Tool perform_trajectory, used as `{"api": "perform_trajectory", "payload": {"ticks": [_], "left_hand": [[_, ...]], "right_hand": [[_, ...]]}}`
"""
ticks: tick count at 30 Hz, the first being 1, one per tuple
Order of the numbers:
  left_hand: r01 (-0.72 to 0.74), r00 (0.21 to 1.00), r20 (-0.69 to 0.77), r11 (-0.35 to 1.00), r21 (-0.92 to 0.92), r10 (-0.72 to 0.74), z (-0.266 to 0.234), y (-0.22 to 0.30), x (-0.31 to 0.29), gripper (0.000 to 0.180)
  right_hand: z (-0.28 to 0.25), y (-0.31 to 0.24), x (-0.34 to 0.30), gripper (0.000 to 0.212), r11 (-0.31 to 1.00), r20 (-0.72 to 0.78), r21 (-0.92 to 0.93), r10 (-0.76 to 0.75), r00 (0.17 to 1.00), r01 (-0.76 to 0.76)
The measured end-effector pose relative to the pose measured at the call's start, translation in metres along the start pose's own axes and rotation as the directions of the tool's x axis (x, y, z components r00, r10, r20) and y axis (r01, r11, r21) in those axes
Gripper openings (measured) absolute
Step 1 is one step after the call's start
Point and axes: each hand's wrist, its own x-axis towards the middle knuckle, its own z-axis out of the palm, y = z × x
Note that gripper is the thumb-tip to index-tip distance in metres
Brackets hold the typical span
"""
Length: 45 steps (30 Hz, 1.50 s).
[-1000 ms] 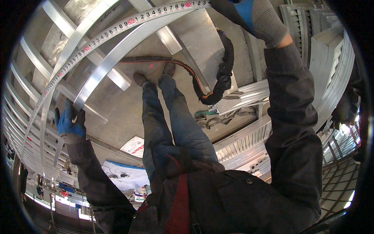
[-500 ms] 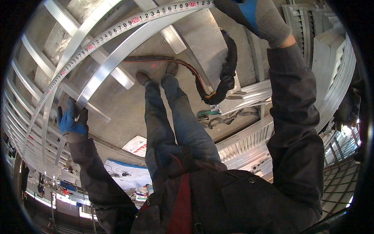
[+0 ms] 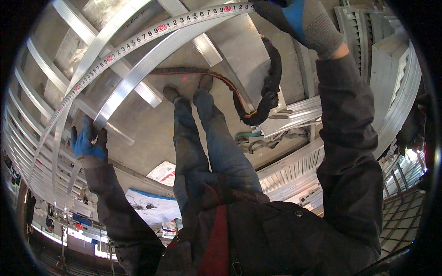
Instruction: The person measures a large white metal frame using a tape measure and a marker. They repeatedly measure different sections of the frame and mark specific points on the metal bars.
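Head view: a measuring tape [image 3: 162, 27] with a white, marked blade runs in a long arc from the rack of pale metal rails [image 3: 43, 108] at the left up to the right hand [image 3: 301, 20]; the curve owes at least something to the fisheye lens. A metal bar [image 3: 133, 69] lies beside and partly beneath the blade, nearer the wearer. The tape's marked face is turned toward the wearer, presumably so that it can be read along the bar. The bar crosses over crosspieces [image 3: 207, 48], which probably carry its weight.

Right hand, gloved: the fingers are bent and appear closed on the tape's blade where it meets them, a hold that would draw the blade taut; the upper rim cuts off part of the hand, and any tape case is not visible. Left hand [image 3: 90, 145], gloved: the fingers are half bent and set apart, with the bar meeting the hand between thumb and forefinger, perhaps to steady it. Whether they grip it or merely rest there cannot be told. A black-sleeved cable [image 3: 271, 87] lies in a bend beyond the bar, apart from both hands.
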Motion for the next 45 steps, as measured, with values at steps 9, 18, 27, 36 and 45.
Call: {"api": "perform_trajectory", "payload": {"ticks": [9,18,27,36,45], "left_hand": [[-0.041,0.998,-0.043,0.999,-0.017,0.041,0.004,-0.003,-0.001,0.068],[-0.011,1.000,-0.017,1.000,0.025,0.012,0.001,0.000,0.000,0.070],[0.036,0.999,0.011,0.999,-0.009,-0.036,0.002,0.003,0.002,0.062],[0.063,0.997,0.034,0.998,-0.001,-0.063,0.005,-0.003,0.000,0.061],[0.081,0.996,0.035,0.997,-0.014,-0.080,0.010,-0.007,-0.002,0.069]], "right_hand": [[-0.001,-0.001,0.001,0.031,0.999,0.009,-0.034,-0.017,1.000,0.017],[-0.001,-0.002,0.002,0.032,0.999,0.042,0.004,0.032,0.999,-0.032],[-0.001,-0.005,0.001,0.031,0.999,0.011,0.042,-0.022,1.000,0.022],[-0.004,-0.014,0.003,0.028,0.996,0.074,0.076,0.045,0.996,-0.050],[0.002,-0.007,0.002,0.028,0.999,0.017,-0.013,-0.032,0.999,0.032]]}}
